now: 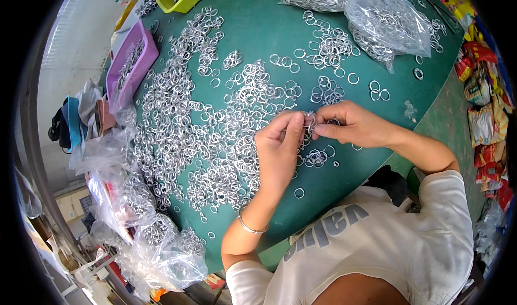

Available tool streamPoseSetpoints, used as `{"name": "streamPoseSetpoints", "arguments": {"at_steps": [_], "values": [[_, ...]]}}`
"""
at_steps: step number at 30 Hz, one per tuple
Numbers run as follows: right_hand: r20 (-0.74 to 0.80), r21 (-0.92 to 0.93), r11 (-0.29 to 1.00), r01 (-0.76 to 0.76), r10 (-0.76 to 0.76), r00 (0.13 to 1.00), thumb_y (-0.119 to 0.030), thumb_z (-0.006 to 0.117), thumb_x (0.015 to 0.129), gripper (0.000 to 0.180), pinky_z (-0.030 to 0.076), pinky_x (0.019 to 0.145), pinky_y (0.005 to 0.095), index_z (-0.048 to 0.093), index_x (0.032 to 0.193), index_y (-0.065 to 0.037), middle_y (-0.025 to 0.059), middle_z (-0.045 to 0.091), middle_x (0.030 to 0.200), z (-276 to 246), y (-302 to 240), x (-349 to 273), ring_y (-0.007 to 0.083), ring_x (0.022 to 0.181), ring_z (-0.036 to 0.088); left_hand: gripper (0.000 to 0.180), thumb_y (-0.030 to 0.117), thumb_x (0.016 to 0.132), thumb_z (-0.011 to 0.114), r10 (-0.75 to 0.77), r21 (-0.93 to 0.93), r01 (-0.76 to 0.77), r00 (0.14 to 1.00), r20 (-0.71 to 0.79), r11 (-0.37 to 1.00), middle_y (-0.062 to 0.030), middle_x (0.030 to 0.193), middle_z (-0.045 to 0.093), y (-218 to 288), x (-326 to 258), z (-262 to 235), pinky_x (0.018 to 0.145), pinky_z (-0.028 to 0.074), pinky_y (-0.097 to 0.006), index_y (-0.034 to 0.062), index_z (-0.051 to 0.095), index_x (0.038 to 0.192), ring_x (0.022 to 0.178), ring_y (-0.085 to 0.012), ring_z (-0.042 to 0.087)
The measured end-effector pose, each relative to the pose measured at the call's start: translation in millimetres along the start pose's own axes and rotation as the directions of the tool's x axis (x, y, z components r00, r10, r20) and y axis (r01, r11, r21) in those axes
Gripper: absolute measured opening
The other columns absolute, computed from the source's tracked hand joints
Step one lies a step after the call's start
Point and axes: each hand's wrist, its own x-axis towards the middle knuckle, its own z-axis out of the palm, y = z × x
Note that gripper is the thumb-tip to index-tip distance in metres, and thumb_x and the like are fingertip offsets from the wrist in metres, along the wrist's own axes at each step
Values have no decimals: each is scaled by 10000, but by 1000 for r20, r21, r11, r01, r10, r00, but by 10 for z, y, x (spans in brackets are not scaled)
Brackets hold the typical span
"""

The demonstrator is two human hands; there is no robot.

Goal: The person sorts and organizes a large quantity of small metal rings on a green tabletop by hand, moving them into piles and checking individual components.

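Observation:
Near the right-hand part of a green tabletop (377, 159), my two hands meet fingertip to fingertip. My left hand (277, 151) is closed, thumb against forefinger, on a small silver metal ring (311, 123). From the other side my right hand (358, 124) pinches at the same spot, and a darker ring shows by its curled fingers. How the rings join between the fingertips is too small to make out. Below the hands lies a small cluster of rings (316, 158); another cluster (327, 89) sits just beyond them. A broad heap of loose rings (167, 106) spreads to the left.
A purple basket (149, 49) with metal pieces stands at the left edge, a yellow-green basket (188, 2) at the far left. Clear bags of rings (388, 17) lie at the far right; more plastic bags (172, 262) hang at the near left. Colourful packets (482, 124) line the right side.

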Motion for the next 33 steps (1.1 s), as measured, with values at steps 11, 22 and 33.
{"name": "streamPoseSetpoints", "arguments": {"at_steps": [11,22,33], "values": [[-15,160,986,-53,57,998,-267,510,919,250,349,470,196,539,847,-29,-35,460,671,66,-51,-28,22,567,397,69,-14,811,593,469,541,-438,879,88,718,-106,786,587,16,-26,-7,543,435,-261,-41,618,870,644,-185,562],[-215,-472,794,382,-524,824,-106,532,863,147,356,491,319,505,764,0,82,476,612,139,-47,-56,206,511,467,136,-80,755,591,439,630,-463,874,209,623,-106,715,528,165,-115,13,522,419,-297,-20,620,873,593,-223,524],[-197,-550,757,353,-528,826,-66,563,821,132,378,458,383,466,742,-23,112,469,613,229,12,-67,289,527,503,119,33,854,573,-257,11,258,952,167,966,-34,686,575,19,22,-147,462,328,-208,-42,657,818,532,-63,427]]}}
